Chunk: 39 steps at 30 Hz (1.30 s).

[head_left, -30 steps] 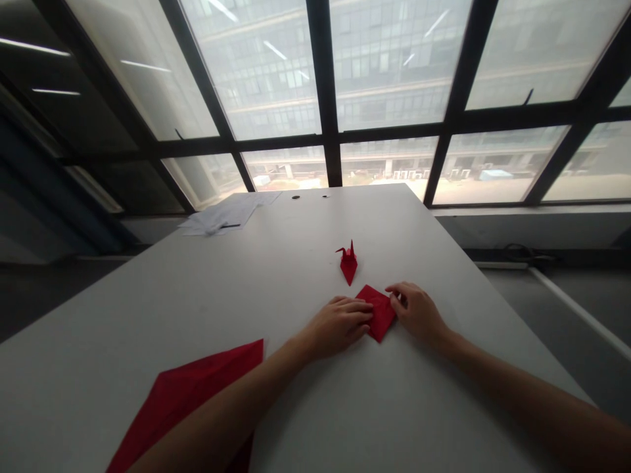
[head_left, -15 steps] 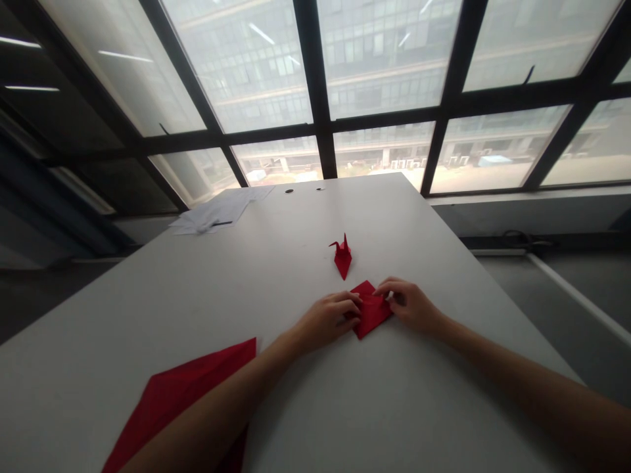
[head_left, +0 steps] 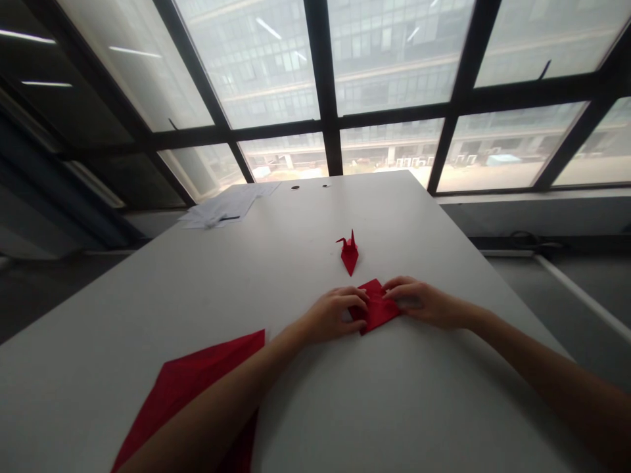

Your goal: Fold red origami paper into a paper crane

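A small folded piece of red paper [head_left: 377, 314] lies on the white table, its corner pointing toward the window. My left hand [head_left: 336, 315] holds the paper's left side between curled fingers and thumb. At the right side, my right hand [head_left: 428, 303] has its fingertips on the upper edge and its thumb at the right corner. The paper's two side corners are partly hidden by my fingers. Just beyond it stands a finished red origami crane [head_left: 350, 256], touched by neither hand.
Under my left forearm lies a larger red paper sheet [head_left: 197, 374], partly covered by the arm. White papers with a dark pen [head_left: 229, 218] rest at the table's far left. Two small holes sit near the far edge of the table [head_left: 296, 263]. Large windows stand behind.
The right thumb and fingers have shifted slightly on the paper's right side, and its top layer looks a little more spread. The whole view has moved slightly.
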Available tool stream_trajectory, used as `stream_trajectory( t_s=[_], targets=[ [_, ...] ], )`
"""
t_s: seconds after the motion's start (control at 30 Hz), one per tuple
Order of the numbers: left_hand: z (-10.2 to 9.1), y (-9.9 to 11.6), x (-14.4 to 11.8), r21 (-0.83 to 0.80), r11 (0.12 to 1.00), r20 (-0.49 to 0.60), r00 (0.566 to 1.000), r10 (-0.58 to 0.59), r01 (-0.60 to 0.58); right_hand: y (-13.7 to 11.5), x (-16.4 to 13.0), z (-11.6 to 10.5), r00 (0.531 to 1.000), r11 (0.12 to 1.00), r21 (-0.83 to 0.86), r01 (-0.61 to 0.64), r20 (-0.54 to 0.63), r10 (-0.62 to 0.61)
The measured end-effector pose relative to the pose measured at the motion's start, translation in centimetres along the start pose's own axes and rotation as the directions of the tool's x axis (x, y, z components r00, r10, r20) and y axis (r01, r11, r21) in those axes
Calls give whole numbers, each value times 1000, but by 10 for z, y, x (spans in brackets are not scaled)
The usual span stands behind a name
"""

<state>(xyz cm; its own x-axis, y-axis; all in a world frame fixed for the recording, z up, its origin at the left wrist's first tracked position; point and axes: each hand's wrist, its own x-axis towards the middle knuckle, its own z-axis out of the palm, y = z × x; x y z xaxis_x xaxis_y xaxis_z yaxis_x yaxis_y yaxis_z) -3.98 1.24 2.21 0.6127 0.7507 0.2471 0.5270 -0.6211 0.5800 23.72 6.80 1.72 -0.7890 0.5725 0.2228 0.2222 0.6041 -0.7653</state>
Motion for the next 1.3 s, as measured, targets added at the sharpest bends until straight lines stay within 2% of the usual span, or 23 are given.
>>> stream_trajectory(
  t_s=[0.3, 0.47, 0.6, 0.73, 0.8, 0.93, 1.3],
  targets=[
    [-1, -1, 1, -9, 996, 31, 996, 86, -86, -2, 0, -3, 999, 995, 88, -41, 30, 39],
    [-2, 2, 1, -23, 992, 37, 992, 122, -122, -1, 2, -4, 999, 998, 51, -35, 33, 34],
    [-3, 4, 0, -11, 994, 66, 992, 107, -106, 1, 7, 10, 993, 997, -25, -75, -95, 72],
    [-4, 6, 0, 23, 998, 58, 997, 50, -51, 5, 12, 27, 964, 982, -148, -120, -252, 80],
    [-5, 7, 0, 42, 996, 68, 995, 73, -76, 6, 13, 32, 952, 972, -195, -134, -299, 71],
    [-4, 5, 0, 76, 982, 110, 980, 165, -174, 5, 12, 34, 940, 954, -266, -141, -339, 44],
    [-1, 1, 0, 126, 972, 128, 975, 184, -200, 4, 13, 37, 933, 909, -370, -191, -358, 50]
  ],
)
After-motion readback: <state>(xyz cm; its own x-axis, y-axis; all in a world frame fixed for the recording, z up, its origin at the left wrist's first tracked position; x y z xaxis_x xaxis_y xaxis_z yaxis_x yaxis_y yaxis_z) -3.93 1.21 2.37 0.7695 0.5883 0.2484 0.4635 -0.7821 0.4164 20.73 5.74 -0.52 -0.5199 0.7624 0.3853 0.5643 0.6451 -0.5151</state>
